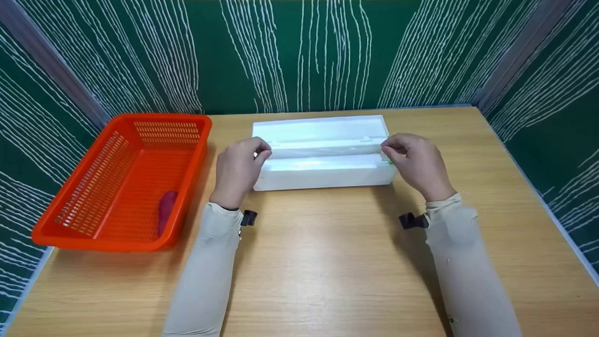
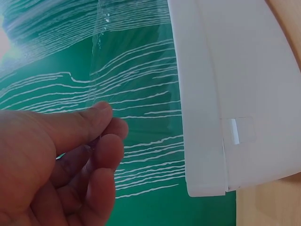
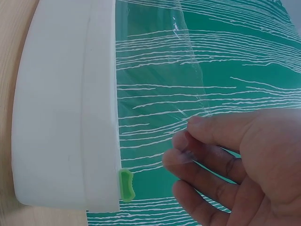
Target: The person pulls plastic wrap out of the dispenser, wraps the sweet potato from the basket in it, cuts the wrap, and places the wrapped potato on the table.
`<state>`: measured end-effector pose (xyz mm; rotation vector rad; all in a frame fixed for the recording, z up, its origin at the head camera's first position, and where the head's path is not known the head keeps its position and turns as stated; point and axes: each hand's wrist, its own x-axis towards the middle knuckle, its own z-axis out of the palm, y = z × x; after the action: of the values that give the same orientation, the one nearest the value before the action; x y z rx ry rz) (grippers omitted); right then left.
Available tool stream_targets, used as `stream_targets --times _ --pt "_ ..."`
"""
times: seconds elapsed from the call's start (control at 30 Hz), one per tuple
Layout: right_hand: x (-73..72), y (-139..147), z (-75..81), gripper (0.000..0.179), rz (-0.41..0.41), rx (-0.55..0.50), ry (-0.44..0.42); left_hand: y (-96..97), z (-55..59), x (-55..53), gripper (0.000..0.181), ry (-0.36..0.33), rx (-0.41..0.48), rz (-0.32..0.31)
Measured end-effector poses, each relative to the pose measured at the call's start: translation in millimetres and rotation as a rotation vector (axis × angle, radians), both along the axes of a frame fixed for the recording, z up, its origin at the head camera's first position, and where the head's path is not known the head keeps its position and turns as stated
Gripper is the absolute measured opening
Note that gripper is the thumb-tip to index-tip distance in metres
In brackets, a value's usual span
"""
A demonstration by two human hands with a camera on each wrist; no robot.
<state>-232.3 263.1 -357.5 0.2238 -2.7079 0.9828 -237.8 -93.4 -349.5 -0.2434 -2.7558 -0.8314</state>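
Left hand (image 1: 237,168) and right hand (image 1: 417,163) each pinch clear plastic film (image 2: 141,89), thumb against fingers, near opposite ends of its free edge. White dispenser box (image 1: 323,177) behind it: 12 o'clock on table (image 1: 309,267); orange basket (image 1: 105,244): 10 o'clock.

Your location is a booth-like workstation, apparently staged; the type of building around it cannot be determined. Identify the station by the following features. A wood-grain table (image 1: 318,262) forms your work surface. Green panels (image 1: 290,56) bearing white, drip-like lines stand behind it and along both sides, meeting at grey-purple corner strips (image 1: 519,49). Black devices (image 1: 249,217) at your cuffs are consistent with a recording setup. Note the kitchen-type household ware before you: an orange-red plastic basket (image 1: 107,245) at left and, at centre, a white box (image 1: 327,178) with clear film (image 2: 141,94) extending from it.
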Motion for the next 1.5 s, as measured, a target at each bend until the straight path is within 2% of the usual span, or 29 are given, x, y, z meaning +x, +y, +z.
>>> stream_targets --times 0.6,0.83,1.3,1.5 --pt "1.1 0.3 1.0 0.016 -0.007 -0.008 0.01 -0.5 1.7 1.5 0.02 0.001 -0.001 0.02" --pt "0.3 1.3 -0.6 0.015 0.0 -0.005 0.048 -0.7 0.7 1.5 0.019 0.04 0.0 0.014" --pt "2.1 0.0 3.6 0.017 -0.008 -0.018 0.002 -0.7 3.3 2.3 0.021 -0.029 0.036 0.021" --pt "2.8 0.1 2.8 0.018 -0.014 -0.02 -0.009 -0.2 3.9 2.6 0.02 -0.028 0.034 0.019"
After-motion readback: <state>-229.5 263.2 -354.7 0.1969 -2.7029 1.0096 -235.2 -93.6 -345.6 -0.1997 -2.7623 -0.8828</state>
